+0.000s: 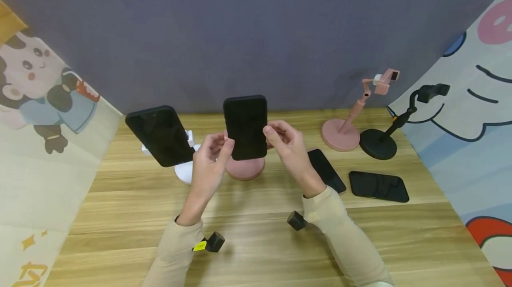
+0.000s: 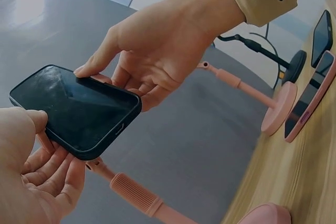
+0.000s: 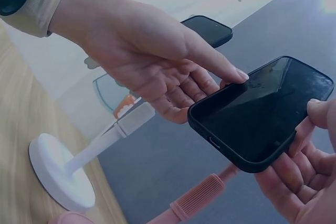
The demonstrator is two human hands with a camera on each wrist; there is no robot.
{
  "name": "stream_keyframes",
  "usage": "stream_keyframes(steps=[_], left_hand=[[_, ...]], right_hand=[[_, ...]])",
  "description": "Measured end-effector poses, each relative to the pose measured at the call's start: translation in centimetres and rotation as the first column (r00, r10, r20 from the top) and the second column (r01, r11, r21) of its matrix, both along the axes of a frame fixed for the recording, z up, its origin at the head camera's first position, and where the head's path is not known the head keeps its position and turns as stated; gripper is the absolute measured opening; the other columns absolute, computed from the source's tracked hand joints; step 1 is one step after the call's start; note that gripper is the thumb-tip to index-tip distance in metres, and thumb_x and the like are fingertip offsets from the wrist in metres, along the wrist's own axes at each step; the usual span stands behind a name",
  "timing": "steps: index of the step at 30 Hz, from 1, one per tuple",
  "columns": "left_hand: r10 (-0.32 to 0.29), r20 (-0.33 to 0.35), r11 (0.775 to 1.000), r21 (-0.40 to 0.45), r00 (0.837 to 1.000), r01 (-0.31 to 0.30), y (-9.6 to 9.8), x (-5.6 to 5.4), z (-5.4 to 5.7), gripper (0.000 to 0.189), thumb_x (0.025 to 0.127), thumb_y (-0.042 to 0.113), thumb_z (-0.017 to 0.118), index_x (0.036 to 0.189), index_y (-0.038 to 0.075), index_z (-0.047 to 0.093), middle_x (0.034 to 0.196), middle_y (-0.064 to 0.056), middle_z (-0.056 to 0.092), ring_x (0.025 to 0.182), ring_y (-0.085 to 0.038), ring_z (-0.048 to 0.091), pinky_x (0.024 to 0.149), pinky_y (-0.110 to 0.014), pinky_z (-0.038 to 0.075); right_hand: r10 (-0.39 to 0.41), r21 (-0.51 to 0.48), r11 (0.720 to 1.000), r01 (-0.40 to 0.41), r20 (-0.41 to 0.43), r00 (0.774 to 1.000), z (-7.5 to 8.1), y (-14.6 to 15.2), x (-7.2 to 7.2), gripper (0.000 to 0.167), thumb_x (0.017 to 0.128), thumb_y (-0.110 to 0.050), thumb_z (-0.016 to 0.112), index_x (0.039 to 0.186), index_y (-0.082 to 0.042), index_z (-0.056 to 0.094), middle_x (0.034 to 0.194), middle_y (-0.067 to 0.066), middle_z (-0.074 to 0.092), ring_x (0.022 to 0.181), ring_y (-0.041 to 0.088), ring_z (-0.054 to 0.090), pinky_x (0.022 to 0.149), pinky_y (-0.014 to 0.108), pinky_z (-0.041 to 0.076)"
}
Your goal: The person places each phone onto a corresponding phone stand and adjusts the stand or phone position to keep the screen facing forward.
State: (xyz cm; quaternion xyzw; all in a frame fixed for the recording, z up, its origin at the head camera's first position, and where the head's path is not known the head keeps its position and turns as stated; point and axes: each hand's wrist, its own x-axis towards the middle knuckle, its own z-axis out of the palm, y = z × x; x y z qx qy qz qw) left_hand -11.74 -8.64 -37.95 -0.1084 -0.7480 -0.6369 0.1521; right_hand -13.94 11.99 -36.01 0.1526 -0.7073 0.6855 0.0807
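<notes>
Grey wall [image 1: 256, 33] up at twelve o'clock, wooden table [image 1: 256, 251] beneath, and all the action's in the middle! Left hand [image 1: 210, 158] comes in from eight o'clock, right hand [image 1: 289, 145] from four, both clamped on the dark phone [image 1: 246, 127], thumbs at its long edges, fingers curled behind.

Looks to me like a fitting job on the near pink stand [image 1: 245, 170], its base at six o'clock from the phone. Slivers of what seems its holder [image 2: 45, 142] peep out at the edges; whether that has caught the phone, I can't tell. Doing it well, I'd say, means even pressure from both sides, phone kept square, and no release until both edges feel secure. Push harder on one side and it could twist on the neck [image 3: 199, 198].

And the phone itself? Upright between the hands, screen towards the person, more of it rising above the thumbs than hanging below! Away at nine o'clock, the white stand [image 1: 184, 172] bears another phone [image 1: 160, 136]; around three stand a second pink stand [image 1: 341, 135] and a black stand [image 1: 378, 144].
</notes>
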Motion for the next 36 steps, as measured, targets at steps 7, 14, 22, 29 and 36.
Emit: stream_keyframes(steps=[7,14,22,29,36], left_hand=[[0.001,-0.008,1.0,0.013,1.0,-0.001,-0.05,0.13,0.39,0.027,0.102,0.011,0.064,0.12,-0.008,0.063,0.105,-0.021,0.07,0.093,-0.01,0.068,0.085,-0.021,0.057],[0.002,0.0,1.0,0.022,1.0,-0.002,-0.23,0.27,0.61,0.028,0.102,0.012,0.064,0.121,-0.008,0.063,0.106,-0.02,0.07,0.093,-0.009,0.067,0.084,-0.021,0.058],[0.001,0.001,0.999,0.042,1.0,-0.001,-0.26,0.2,0.57,0.026,0.102,0.011,0.064,0.12,-0.008,0.063,0.106,-0.02,0.07,0.092,-0.009,0.067,0.084,-0.021,0.058],[-0.008,0.009,0.999,0.047,1.0,0.007,-0.26,0.21,0.39,0.026,0.101,0.009,0.064,0.122,-0.008,0.062,0.106,-0.019,0.068,0.093,-0.01,0.066,0.085,-0.02,0.057],[-0.017,0.031,0.999,0.052,0.999,0.015,-0.19,0.33,0.35,0.028,0.102,0.01,0.064,0.123,-0.007,0.062,0.11,-0.02,0.067,0.098,-0.01,0.066,0.09,-0.021,0.055]], right_hand=[[0.004,-0.023,1.0,-0.003,0.034,0.999,0.28,-0.24,0.05,0.024,0.103,-0.01,0.058,0.115,0.009,0.065,0.095,0.001,0.064,0.078,0.012,0.061,0.075,0.028,0.059],[0.009,-0.022,1.0,-0.008,0.042,0.999,0.39,-0.43,0.16,0.024,0.103,-0.011,0.059,0.115,0.008,0.065,0.095,0.002,0.064,0.078,0.012,0.061,0.076,0.035,0.06],[0.015,-0.021,1.0,-0.014,0.037,0.999,0.28,-0.48,0.1,0.023,0.104,-0.012,0.058,0.115,0.008,0.065,0.095,0.003,0.063,0.078,0.012,0.061,0.075,0.028,0.059],[0.011,-0.003,1.0,-0.011,0.04,0.999,0.13,-0.42,0.31,0.026,0.105,-0.016,0.059,0.119,0.006,0.065,0.097,0.005,0.064,0.082,0.014,0.061,0.077,0.029,0.059],[0.013,0.008,1.0,-0.013,0.035,0.999,-0.06,-0.32,0.51,0.029,0.105,-0.019,0.059,0.122,0.004,0.064,0.101,0.007,0.063,0.085,0.017,0.061,0.08,0.028,0.058]])
